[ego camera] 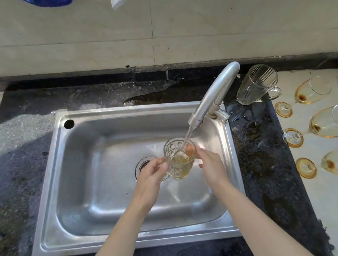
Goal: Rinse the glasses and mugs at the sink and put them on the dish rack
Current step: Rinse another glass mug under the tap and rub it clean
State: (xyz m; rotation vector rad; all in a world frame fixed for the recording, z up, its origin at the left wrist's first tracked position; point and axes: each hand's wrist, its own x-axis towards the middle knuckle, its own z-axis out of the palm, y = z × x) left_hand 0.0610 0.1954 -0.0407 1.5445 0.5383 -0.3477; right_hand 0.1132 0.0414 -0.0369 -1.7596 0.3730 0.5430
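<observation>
just now both hands hold a patterned glass mug (pixel 179 160) over the sink (pixel 81 180): left hand (pixel 152 175) pinches its handle side, right hand (pixel 211 165) curls round its far wall, tap (pixel 213 97) water running in.

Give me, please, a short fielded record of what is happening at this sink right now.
Held item: patterned glass mug, over the sink
Left hand: grips the mug's left side
Right hand: holds its right side
Tap: running, stream falls into the mug
Waiting: ribbed mug beside the tap; three stained wine glasses lying on their sides, right
</observation>
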